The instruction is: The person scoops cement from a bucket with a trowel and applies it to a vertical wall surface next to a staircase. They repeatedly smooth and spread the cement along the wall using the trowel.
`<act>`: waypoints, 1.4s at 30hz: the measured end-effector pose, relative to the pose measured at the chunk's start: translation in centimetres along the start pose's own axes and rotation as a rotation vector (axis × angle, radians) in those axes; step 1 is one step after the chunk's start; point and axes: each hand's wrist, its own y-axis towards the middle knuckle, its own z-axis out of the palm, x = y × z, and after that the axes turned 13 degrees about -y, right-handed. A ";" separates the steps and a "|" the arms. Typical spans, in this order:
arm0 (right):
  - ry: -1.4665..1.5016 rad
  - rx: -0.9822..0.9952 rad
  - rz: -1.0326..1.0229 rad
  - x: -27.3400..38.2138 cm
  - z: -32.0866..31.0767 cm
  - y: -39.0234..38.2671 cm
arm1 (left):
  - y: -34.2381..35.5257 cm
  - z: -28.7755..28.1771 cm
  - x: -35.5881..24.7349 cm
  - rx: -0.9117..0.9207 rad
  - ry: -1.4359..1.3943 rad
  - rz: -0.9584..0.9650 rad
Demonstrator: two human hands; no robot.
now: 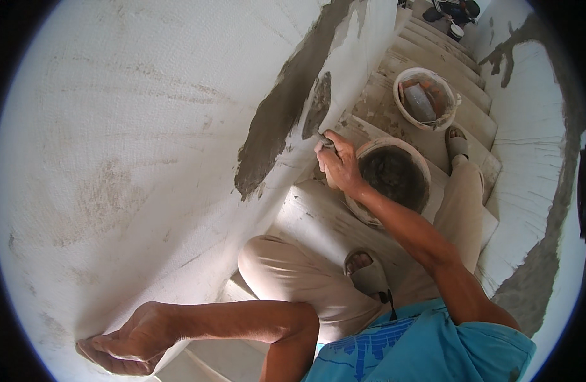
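Observation:
My right hand (pixel 336 159) grips a trowel (pixel 317 108) by its handle; the mortar-covered blade lies against the white left wall (pixel 146 95), beside a long dark patch of wet grey mortar (pixel 274 121). Just right of and below that hand, a bucket (pixel 395 184) of grey mortar stands on the stairs, partly behind my arm. My left hand (pixel 121 344) rests low at the left wall, its fingers loosely bent and nothing seen in them.
A second bucket (pixel 425 99) with tools stands higher on the stairs (pixel 427 51). My sandalled feet (pixel 363 267) are on different steps. The right wall (pixel 516 108) has grey mortar streaks. A person (pixel 458 9) and a small pail (pixel 456 32) are at the top.

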 end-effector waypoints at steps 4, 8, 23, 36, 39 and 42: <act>0.028 -0.020 -0.023 0.9 0.7 1.7 | 0.4 0.5 -0.6 -0.004 -0.019 0.011; 0.060 -0.031 -0.037 1.9 1.0 2.8 | 0.7 1.0 -0.8 -0.010 -0.034 0.015; 0.005 0.119 0.097 3.8 0.4 3.5 | 0.6 1.0 -0.9 -0.070 -0.050 -0.019; -0.066 0.143 0.035 3.6 -2.3 2.9 | -0.1 0.9 -0.6 -0.119 -0.091 -0.046; 0.044 0.142 0.113 4.4 -0.9 3.9 | 0.6 1.4 -1.7 -0.124 -0.100 -0.022; -0.235 0.147 -0.008 3.4 -1.8 2.1 | -0.3 3.5 -4.0 -0.136 -0.122 -0.058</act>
